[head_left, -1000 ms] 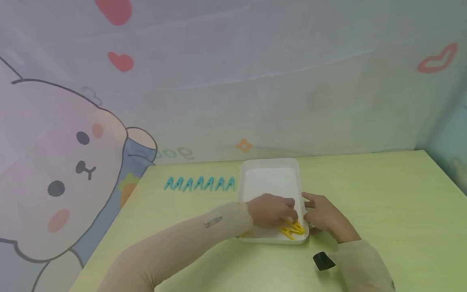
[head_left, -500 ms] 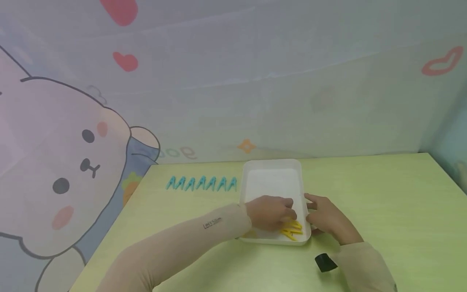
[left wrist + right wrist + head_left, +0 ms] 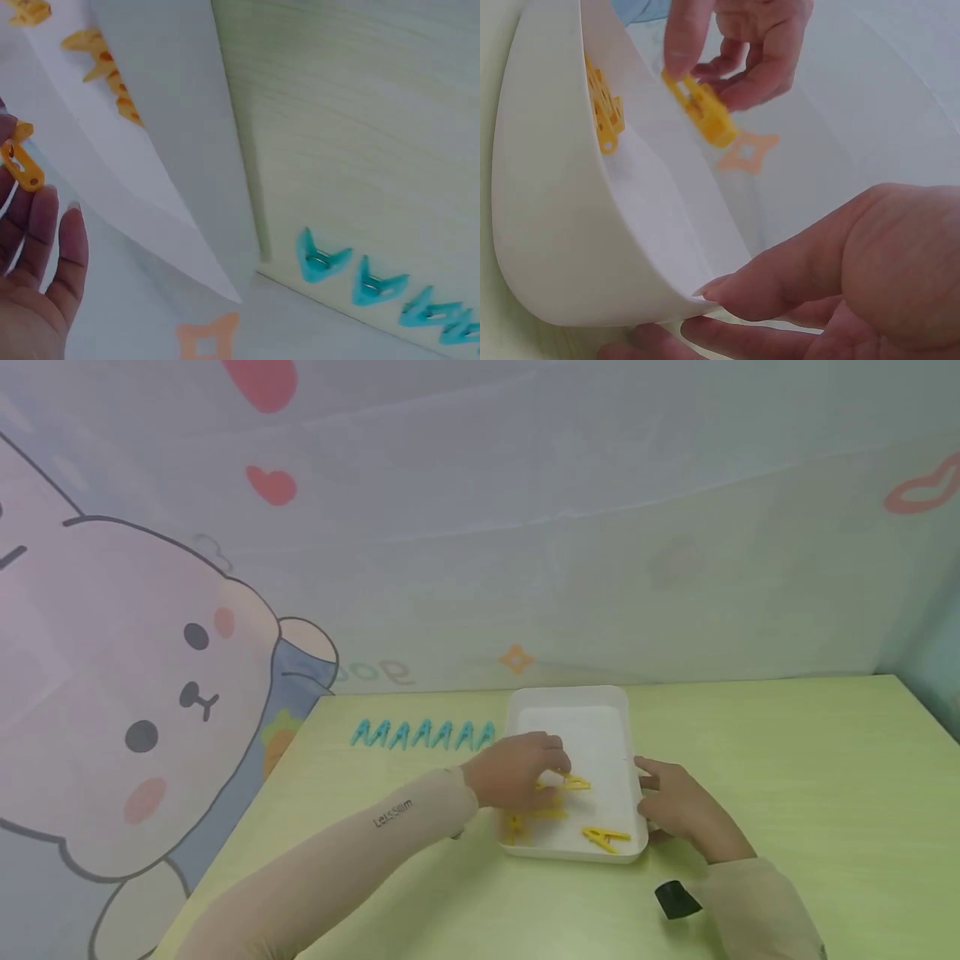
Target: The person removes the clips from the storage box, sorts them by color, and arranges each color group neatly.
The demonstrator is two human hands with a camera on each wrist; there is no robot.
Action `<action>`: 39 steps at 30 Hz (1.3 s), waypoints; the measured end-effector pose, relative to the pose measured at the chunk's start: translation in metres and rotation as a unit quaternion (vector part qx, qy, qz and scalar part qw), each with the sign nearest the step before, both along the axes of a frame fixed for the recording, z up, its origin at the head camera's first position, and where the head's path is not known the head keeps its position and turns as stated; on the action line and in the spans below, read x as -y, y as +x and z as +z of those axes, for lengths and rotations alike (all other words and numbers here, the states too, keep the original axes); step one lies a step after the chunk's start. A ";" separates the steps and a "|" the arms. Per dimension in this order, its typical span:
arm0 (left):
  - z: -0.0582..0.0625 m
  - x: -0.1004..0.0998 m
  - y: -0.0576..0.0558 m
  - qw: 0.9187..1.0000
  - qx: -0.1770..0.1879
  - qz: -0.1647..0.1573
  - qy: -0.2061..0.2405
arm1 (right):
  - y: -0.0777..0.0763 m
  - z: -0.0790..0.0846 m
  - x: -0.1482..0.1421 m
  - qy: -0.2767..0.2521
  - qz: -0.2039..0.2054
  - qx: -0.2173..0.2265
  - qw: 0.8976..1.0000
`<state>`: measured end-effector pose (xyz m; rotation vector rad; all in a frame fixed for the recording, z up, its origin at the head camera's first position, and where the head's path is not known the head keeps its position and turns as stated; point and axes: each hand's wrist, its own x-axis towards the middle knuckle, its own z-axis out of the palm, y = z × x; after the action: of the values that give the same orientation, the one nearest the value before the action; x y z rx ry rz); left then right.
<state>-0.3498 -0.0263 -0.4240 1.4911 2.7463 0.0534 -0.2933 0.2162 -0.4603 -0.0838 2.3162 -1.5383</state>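
In the centre of the head view, the left hand (image 3: 517,770) is over the left part of a shallow, white, rectangular tray with rounded corners (image 3: 600,747). Its grip is pinching one yellow plastic clothespin (image 3: 707,112), held between the thumb and the finger, as the right wrist view shows well in its upper middle. In the left wrist view the same clothespin appears at the left edge, and other fingers of this hand extend below it. The right hand (image 3: 678,806) is at the right side of the tray; its grip pinches the rim, with the thumb on the upper edge and fingers under it (this is seen at the bottom of the right wrist view). Inside the tray, a separate yellow clothespin (image 3: 597,834) lies near the lower right corner, and further yellow clothespins (image 3: 515,827) are at the lower left, partly covered by the left hand. To the left of the tray, seven blue-green plastic clothespins (image 3: 424,728) lie in a row on the pale yellow-green surface (image 3: 787,760). A small black object (image 3: 677,900) is just beside the cream right sleeve (image 3: 757,902), at the lower right. Behind stands a pale printed backdrop (image 3: 675,593), with a large cartoon animal at the left.
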 end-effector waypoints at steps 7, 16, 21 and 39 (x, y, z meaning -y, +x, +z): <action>-0.003 0.032 -0.007 0.978 -0.013 0.167 0.126 | -0.001 -0.001 0.000 0.006 0.000 0.000 1.000; -0.015 0.059 -0.014 0.903 0.030 0.391 0.174 | -0.002 -0.002 -0.001 0.001 -0.002 0.007 1.000; -0.028 0.069 -0.015 0.885 0.044 0.438 0.151 | 0.000 0.002 0.000 -0.002 -0.001 0.007 1.000; -0.057 0.074 -0.017 0.901 0.037 0.426 0.078 | -0.002 -0.002 0.000 -0.006 -0.004 0.010 1.000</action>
<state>-0.3663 -0.1001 -0.4814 0.1755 3.1286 0.3298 -0.2948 0.2164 -0.4620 -0.0624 2.2947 -1.5509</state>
